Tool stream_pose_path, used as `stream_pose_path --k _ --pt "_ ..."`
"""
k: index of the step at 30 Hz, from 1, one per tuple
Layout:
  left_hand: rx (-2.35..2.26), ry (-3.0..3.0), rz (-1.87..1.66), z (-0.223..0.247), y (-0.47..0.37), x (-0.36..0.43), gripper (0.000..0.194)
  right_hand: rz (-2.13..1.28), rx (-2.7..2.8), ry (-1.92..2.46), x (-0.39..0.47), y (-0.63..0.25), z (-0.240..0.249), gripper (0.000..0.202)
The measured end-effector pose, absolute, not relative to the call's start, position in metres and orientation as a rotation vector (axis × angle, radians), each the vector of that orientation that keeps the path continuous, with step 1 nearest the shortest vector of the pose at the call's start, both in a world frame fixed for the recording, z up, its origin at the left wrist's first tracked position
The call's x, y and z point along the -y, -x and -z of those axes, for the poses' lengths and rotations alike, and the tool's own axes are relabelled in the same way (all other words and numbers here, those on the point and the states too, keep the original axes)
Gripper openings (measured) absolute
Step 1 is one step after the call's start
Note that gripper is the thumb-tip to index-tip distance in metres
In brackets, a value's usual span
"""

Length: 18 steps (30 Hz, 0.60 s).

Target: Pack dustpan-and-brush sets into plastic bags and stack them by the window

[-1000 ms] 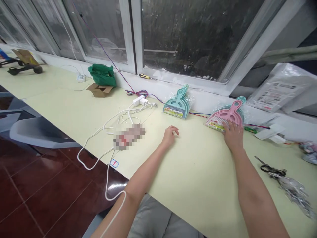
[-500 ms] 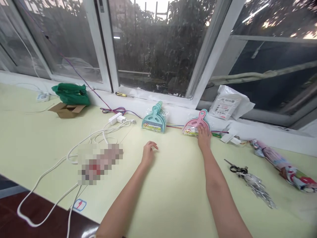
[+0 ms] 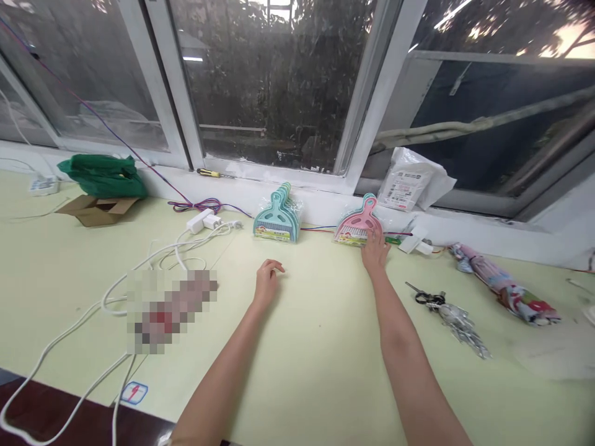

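A pink dustpan and brush set in clear wrapping, with teal edges showing behind it, leans against the white sill. My right hand is at its lower right front, fingers spread and fingertips touching the pack. To the left, a stack of teal dustpan and brush sets, also wrapped, leans on the same sill. My left hand rests over the pale table in front of the teal stack, apart from it, with fingers loosely curled, thumb side apart and nothing in them.
White cables and a plug lie at the left beside a blurred-out object. Farther left are an open carton and a green bag. Keys, a folded umbrella and a white package are at the right.
The view has shifted, so the objects appear farther left. My right hand sits slightly lower on the pink pack with its fingers more spread. My left hand keeps its pose.
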<state>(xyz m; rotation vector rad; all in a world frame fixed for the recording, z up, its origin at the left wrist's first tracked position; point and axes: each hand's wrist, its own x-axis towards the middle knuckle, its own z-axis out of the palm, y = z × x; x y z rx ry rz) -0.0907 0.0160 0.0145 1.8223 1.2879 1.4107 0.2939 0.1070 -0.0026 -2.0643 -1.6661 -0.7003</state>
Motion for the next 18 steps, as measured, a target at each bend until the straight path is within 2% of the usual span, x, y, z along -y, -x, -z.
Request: stream_pose_path --k 8,18 --pt "-1.259 -1.836 -1.381 -0.017 0.091 -0.015 0.043 0.671 1.897 1.997 -0.087 -0.29 -0.009 0.079" --pt "-1.235 -1.865 -1.38 -0.018 0.092 -0.015 0.038 0.656 1.561 1.99 -0.125 -0.304 0.006 0.087"
